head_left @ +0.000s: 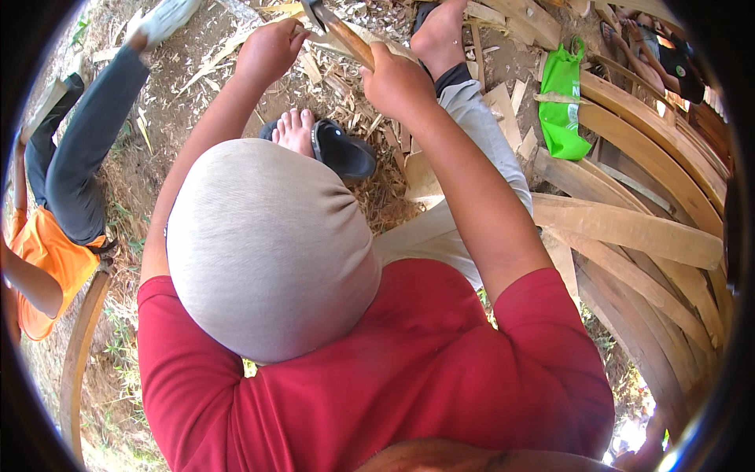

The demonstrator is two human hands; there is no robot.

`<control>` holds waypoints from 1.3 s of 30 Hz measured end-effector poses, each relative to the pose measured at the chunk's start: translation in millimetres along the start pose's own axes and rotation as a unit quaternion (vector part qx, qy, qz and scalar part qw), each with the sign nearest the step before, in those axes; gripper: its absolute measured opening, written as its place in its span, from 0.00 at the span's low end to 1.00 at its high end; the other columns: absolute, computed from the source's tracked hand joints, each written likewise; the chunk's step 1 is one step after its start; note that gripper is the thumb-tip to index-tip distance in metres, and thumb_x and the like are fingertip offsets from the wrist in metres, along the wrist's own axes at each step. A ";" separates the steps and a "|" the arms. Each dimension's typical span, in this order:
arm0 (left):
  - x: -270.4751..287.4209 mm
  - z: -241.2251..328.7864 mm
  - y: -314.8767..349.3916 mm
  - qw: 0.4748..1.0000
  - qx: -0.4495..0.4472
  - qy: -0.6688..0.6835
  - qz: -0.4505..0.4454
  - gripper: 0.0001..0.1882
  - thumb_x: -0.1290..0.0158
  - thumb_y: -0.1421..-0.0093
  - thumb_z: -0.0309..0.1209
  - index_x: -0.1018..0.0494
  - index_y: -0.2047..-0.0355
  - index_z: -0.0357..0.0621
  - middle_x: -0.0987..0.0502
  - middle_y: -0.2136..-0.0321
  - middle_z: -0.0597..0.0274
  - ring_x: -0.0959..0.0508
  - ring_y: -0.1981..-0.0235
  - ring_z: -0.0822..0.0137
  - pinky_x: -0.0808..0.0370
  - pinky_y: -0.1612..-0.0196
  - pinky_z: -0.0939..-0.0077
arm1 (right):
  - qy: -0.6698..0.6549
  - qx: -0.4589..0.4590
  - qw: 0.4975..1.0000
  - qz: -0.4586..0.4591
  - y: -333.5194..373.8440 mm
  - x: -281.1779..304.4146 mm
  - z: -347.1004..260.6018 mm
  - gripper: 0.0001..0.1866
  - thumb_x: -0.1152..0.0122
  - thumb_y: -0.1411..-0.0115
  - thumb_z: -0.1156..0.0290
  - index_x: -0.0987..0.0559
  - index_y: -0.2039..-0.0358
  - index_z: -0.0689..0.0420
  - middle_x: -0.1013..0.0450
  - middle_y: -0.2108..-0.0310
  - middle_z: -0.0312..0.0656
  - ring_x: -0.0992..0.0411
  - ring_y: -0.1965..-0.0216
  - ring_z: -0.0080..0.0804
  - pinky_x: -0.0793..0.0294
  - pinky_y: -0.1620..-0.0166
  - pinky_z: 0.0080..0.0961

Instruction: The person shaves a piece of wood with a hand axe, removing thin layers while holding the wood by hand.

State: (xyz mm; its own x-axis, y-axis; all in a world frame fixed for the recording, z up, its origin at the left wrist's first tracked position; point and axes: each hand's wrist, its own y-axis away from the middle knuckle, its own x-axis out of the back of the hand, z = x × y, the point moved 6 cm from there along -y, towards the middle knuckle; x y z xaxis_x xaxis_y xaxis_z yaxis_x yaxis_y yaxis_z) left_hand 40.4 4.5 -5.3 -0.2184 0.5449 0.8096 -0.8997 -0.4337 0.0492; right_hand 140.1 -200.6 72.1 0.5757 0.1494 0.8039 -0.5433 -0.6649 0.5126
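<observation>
My right hand is closed round the wooden handle of a hand tool with a dark metal head. The top edge cuts off part of that head, so its exact kind is unclear. Across from it, my left hand has curled fingers, with the thumb side toward the tool. A pale piece of wood lies by those fingertips, under the tool. What the left fingers grip, if anything, is hidden. Both arms reach forward past my bent, trousered knee.
Wood shavings litter the ground. A black clog is beside one bare foot; my other foot is stretched forward. Curved timbers and a green bag are at right. At left is a person in an orange shirt.
</observation>
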 end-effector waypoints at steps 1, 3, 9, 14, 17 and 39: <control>1.2 1.2 -1.3 1.000 -0.009 -0.008 0.012 0.18 0.43 0.30 0.47 0.20 0.62 0.44 0.17 0.71 0.48 0.16 0.67 0.44 0.20 0.63 0.49 | -0.013 0.010 1.000 0.021 3.3 3.5 -3.2 0.23 0.43 0.29 0.58 0.30 0.41 0.59 0.18 0.61 0.58 0.19 0.57 0.60 0.21 0.54 0.57; -2.8 1.4 0.5 1.000 0.004 -0.019 -0.006 0.18 0.43 0.30 0.47 0.20 0.62 0.44 0.17 0.71 0.48 0.16 0.67 0.44 0.20 0.63 0.49 | -0.025 0.006 0.999 0.023 6.0 1.0 -3.5 0.23 0.43 0.29 0.58 0.31 0.41 0.59 0.18 0.62 0.59 0.19 0.57 0.61 0.21 0.54 0.56; -4.0 2.7 -1.7 0.999 0.026 -0.019 -0.025 0.18 0.45 0.29 0.48 0.21 0.62 0.44 0.17 0.71 0.48 0.16 0.66 0.43 0.21 0.63 0.48 | 0.022 -0.028 0.998 -0.041 -0.6 -21.1 14.6 0.22 0.43 0.29 0.57 0.29 0.44 0.58 0.18 0.61 0.58 0.19 0.57 0.61 0.21 0.54 0.55; -2.6 -2.1 -2.3 1.000 -0.012 -0.010 0.004 0.18 0.44 0.29 0.47 0.20 0.61 0.43 0.17 0.73 0.48 0.17 0.68 0.43 0.20 0.64 0.49 | -0.015 -0.027 0.999 0.006 3.6 -6.3 6.2 0.26 0.43 0.29 0.56 0.29 0.38 0.58 0.18 0.59 0.59 0.19 0.56 0.62 0.21 0.53 0.55; -3.0 -3.0 -2.4 1.000 -0.004 -0.017 -0.004 0.18 0.44 0.29 0.47 0.20 0.60 0.44 0.17 0.72 0.48 0.16 0.68 0.43 0.20 0.63 0.49 | -0.030 -0.036 0.999 0.006 6.8 -9.5 9.8 0.25 0.44 0.28 0.57 0.31 0.37 0.57 0.18 0.55 0.56 0.19 0.53 0.59 0.21 0.49 0.53; -5.6 -36.6 6.1 0.982 0.178 0.025 -0.055 0.19 0.42 0.30 0.48 0.17 0.55 0.45 0.14 0.70 0.53 0.15 0.69 0.52 0.20 0.63 0.58 | -0.315 -0.105 0.943 0.027 -0.7 -38.0 57.9 0.26 0.40 0.31 0.54 0.26 0.41 0.59 0.19 0.55 0.58 0.20 0.51 0.58 0.23 0.48 0.48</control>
State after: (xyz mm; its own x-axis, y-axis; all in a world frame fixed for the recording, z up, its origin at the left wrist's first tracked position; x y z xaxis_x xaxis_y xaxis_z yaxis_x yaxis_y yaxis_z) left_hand 22.3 25.1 -31.0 -0.1525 0.6330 0.7589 -0.7317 -0.5885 0.3438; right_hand 154.1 -248.2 23.7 0.7561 -0.3900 0.5256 -0.6537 -0.4895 0.5772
